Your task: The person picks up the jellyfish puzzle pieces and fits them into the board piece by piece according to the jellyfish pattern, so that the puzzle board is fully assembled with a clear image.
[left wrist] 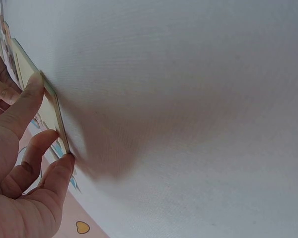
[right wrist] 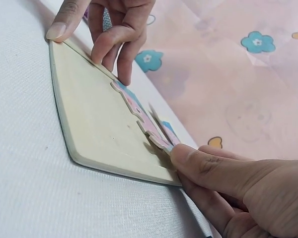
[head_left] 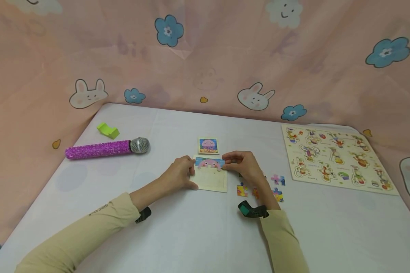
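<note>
A cream puzzle tray (head_left: 210, 182) lies on the table between my hands. Along its far edge runs a strip of puzzle pieces (head_left: 210, 163) showing a pink face on blue. My left hand (head_left: 179, 174) holds the tray's left side, thumb at the near corner (right wrist: 57, 30) and fingers farther up the edge. With thumb and fingers, my right hand (head_left: 244, 165) pinches the strip's right end, which tilts up over a shadow in the right wrist view. Several loose puzzle pieces (head_left: 242, 190) lie partly hidden under the right wrist.
Just beyond the tray is a small picture card (head_left: 208, 146) with a pink octopus. Leftward lie a purple glittery microphone (head_left: 102, 149) and a green curved block (head_left: 108, 130). A large animal puzzle board (head_left: 335, 159) sits at the right. A patterned cloth (head_left: 205, 57) hangs behind the table.
</note>
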`<state>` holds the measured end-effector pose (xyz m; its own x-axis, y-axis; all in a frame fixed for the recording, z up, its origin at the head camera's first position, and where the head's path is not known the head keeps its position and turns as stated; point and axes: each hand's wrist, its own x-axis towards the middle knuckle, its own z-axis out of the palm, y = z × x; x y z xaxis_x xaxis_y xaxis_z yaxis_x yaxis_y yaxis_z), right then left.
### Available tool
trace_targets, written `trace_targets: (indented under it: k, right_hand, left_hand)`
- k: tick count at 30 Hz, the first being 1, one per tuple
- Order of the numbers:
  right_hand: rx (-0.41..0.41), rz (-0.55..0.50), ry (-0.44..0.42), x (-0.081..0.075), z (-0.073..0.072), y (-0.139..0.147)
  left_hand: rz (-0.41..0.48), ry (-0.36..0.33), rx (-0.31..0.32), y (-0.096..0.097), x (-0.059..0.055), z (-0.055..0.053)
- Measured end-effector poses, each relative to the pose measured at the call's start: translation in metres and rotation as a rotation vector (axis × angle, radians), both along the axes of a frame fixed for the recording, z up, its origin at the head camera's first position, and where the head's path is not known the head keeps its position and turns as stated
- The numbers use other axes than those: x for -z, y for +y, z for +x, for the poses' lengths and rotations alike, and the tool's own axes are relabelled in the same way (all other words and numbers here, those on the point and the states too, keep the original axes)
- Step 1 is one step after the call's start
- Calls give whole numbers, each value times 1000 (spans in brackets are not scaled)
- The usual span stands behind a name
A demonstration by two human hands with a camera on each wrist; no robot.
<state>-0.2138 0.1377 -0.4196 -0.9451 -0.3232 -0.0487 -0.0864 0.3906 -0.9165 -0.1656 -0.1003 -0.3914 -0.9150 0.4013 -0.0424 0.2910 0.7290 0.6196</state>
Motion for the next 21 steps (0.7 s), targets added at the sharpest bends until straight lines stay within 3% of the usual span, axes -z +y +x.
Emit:
trace_targets:
  k: [6,8,11,15,21]
  right_hand:
    - [-2,12,10,-1,1,-2]
    - [-6,23,13,-11,6,-4]
    - [-2,41,12,-12,7,-4]
    - [8,80,22,-3,3,-2]
    - [11,102,36,-3,2,-4]
  left_hand:
    - [5,-2,0,0,-1,1]
    - [6,0,2,0,-1,1]
    - [6,0,4,0,0,1]
    - [-1,-4,0,0,0,0]
    - [-3,-4,-7,0,-1,1]
